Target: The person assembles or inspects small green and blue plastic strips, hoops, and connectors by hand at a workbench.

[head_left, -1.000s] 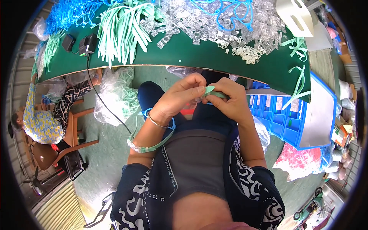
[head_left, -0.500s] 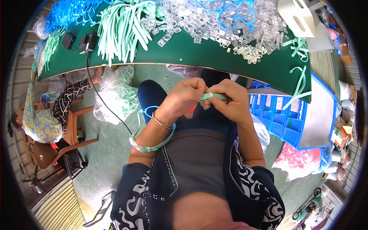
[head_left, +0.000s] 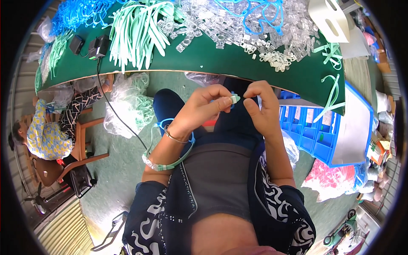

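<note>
A: Nearest item? Risk?
B: Left hand point(head_left: 199, 111), grip pinched on pale green strap tip point(head_left: 235, 99); right hand point(head_left: 260, 108), fingers loosely curled, holding nothing. The tip could slip from so shallow a pinch.
A: Orientation?
B: Long axis across, tip pointing right. Beyond: green surface point(head_left: 255, 63), clear clips point(head_left: 238, 25).

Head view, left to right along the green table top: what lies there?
Blue strap pile → black charger → mint green straps → clear plastic clips → white holder.
</note>
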The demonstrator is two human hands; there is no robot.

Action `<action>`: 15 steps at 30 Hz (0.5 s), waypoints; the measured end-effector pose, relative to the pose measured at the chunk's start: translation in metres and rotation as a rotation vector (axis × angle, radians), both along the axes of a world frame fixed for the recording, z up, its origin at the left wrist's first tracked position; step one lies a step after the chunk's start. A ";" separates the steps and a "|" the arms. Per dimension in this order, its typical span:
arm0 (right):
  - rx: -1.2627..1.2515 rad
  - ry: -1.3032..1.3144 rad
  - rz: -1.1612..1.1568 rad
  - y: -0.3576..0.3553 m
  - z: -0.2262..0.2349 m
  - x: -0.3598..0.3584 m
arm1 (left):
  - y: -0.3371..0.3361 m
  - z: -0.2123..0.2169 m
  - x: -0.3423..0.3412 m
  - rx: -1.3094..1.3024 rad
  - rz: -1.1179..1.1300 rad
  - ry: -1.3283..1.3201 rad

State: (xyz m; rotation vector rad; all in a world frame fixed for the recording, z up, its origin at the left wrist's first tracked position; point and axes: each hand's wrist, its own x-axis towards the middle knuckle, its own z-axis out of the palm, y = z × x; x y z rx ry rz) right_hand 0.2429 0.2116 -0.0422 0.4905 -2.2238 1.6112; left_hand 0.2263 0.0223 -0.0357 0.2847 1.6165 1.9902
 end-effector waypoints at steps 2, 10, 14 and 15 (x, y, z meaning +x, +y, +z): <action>-0.097 -0.192 0.145 -0.005 0.000 0.003 | 0.001 0.000 0.001 -0.045 0.036 0.053; -0.171 -0.229 0.157 -0.008 -0.010 0.005 | 0.011 0.010 0.005 -0.380 0.291 0.672; -0.319 -0.311 0.221 -0.011 -0.009 0.008 | 0.011 0.014 0.005 -0.389 0.187 0.868; -0.319 -0.311 0.222 -0.011 -0.008 0.008 | 0.009 0.012 0.006 -0.356 0.166 0.763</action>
